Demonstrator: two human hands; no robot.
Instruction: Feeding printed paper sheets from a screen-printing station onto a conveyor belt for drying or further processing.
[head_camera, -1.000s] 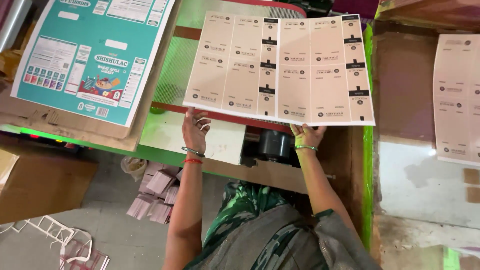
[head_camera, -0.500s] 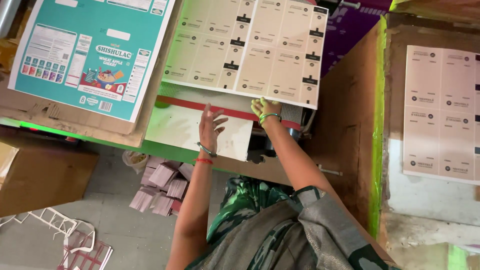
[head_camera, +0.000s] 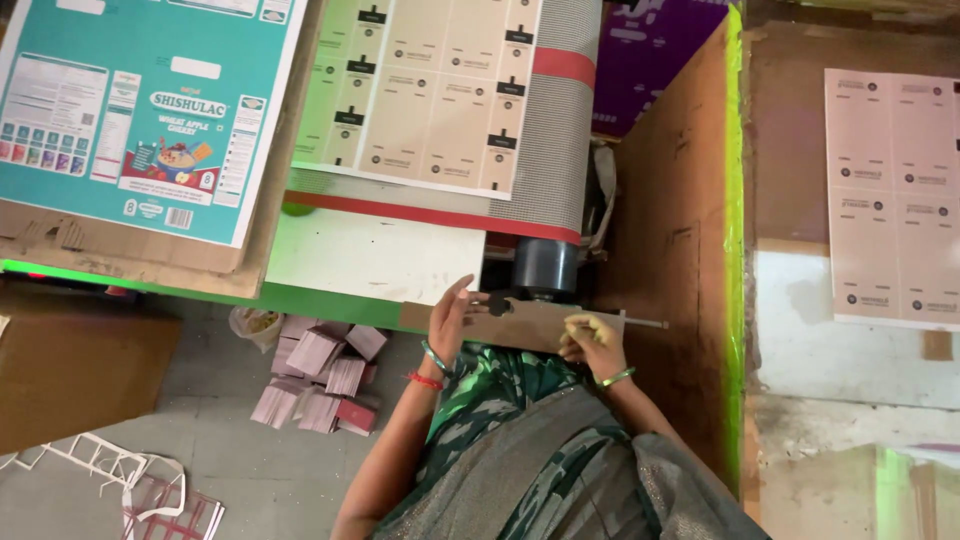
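Since half a second ago, both your hands are coming down off the printed sheet (head_camera: 430, 110) to the brown cardboard strip (head_camera: 530, 322) at the near edge of the surface (head_camera: 370, 255), and the sheet is sitting further up on the mesh belt (head_camera: 560, 110).

Your left hand (head_camera: 450, 322) is resting open, fingers spread flat against the left end of the strip, gripping nothing. Your right hand (head_camera: 590, 340) is curling its fingers onto the strip's right end; whether that grip is fully closed on it, I cannot tell.

You are wearing one green and one red bangle on the left wrist and one green bangle on the right.

One strip is lying between your two hands: plain brown, long and narrow, with dark cut-out holes near its middle. Just beyond it, one dark roller (head_camera: 545, 265) is carrying the grey belt with its red stripes.

One beige sheet, divided into rows of small label panels with black tabs, is lying on the belt above your hands. One more similar sheet (head_camera: 895, 190) is lying well to the right of your right hand. One teal carton blank (head_camera: 140, 110) is lying far left of your left hand. Below and left of that hand, one loose pile of small pinkish cards (head_camera: 315, 375) is lying on the floor.
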